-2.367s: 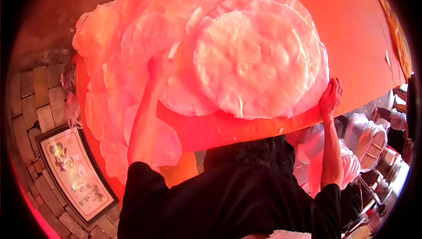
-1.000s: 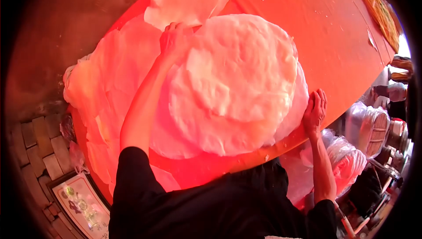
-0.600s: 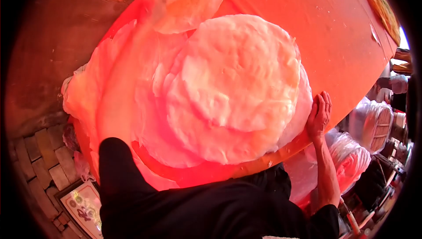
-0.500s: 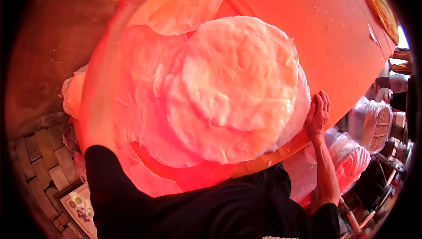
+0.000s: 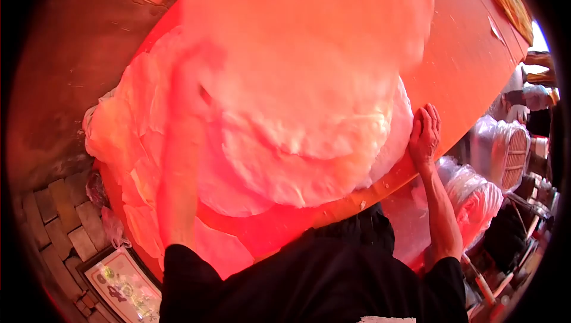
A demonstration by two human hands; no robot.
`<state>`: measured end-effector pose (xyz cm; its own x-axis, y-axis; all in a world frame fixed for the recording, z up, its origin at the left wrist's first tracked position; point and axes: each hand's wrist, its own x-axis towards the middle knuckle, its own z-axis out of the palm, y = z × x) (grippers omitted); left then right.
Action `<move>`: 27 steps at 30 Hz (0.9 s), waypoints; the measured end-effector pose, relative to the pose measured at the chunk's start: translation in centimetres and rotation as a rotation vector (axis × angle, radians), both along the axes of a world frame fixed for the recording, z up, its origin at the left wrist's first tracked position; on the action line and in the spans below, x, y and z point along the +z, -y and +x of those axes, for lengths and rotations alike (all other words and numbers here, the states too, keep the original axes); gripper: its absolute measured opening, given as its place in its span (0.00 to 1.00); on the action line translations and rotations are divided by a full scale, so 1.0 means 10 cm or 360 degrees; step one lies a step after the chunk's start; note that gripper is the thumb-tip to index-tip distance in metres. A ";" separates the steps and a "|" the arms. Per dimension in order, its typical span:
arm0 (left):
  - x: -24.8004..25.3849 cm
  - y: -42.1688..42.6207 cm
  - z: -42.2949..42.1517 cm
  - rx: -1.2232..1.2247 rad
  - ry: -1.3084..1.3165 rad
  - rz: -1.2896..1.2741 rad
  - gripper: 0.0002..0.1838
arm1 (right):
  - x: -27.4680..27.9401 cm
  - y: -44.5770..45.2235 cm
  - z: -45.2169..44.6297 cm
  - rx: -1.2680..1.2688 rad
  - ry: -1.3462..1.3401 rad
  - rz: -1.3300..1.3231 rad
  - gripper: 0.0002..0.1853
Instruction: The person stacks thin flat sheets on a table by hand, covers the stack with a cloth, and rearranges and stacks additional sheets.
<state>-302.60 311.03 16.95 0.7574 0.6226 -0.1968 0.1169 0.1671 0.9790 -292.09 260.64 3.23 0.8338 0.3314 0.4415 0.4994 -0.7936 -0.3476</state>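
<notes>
A large, thin, pale sheet point(image 5: 309, 32), blurred by motion, spreads over the upper middle of the view, above a stack of similar soft round sheets point(image 5: 297, 171). At its left edge is my left hand point(image 5: 208, 55), smeared by movement. The sheet appears to be in that hand's grip, though the fingers do not show clearly. My right hand point(image 5: 425, 130) lies on the table rim right of the stack, its fingers stretched out and holding nothing. More loose, overlapping sheets point(image 5: 128, 139) lie at the left. What the sheets are made of I cannot tell.
Reddish light covers the round orange table point(image 5: 470, 67). Plastic-wrapped bundles point(image 5: 473, 201) stand beyond its right edge. A framed picture point(image 5: 122, 281) and paving bricks point(image 5: 56, 216) are at lower left. Yellow-brown material point(image 5: 508, 2) lies at the far right rim.
My left hand has come down from the top of the view toward me. A big pale sheet now sweeps over the stack's upper part. My right hand stays at the rim.
</notes>
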 end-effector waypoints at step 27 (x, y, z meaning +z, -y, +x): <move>-0.54 -1.16 1.80 -0.0396 -0.0414 0.2765 0.08 | -0.02 0.00 0.05 0.0017 -0.0143 -0.0071 0.16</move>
<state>-284.58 322.59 11.55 0.9171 0.1105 0.3830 0.1417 -0.9884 -0.0542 -291.61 260.69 2.98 0.8657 0.3582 0.3497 0.4764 -0.8040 -0.3557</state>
